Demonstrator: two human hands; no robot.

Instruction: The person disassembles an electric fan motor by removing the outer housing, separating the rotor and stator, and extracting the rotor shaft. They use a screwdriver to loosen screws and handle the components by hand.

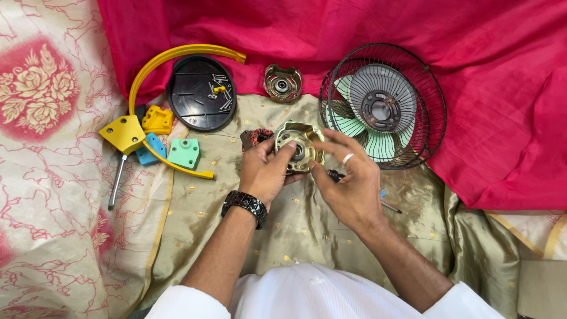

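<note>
My left hand (264, 171) cups the round brass-coloured metal motor housing (298, 147) from below, thumb across its rim, holding it face-up above the olive cloth (307, 224). My right hand (348, 180) hovers half-open beside it, fingertips (322, 145) touching its edge, a dark tool under the palm. Beyond lie a matching metal end cap (282, 82), a black wire fan guard (384, 106) and a black round plastic cover (202, 93) serving as a tray for loose screws.

I note a yellow arc bracket (177, 56) at ten o'clock, pale green fan blades (378, 142) at two, magenta cloth (490, 71) behind.
</note>
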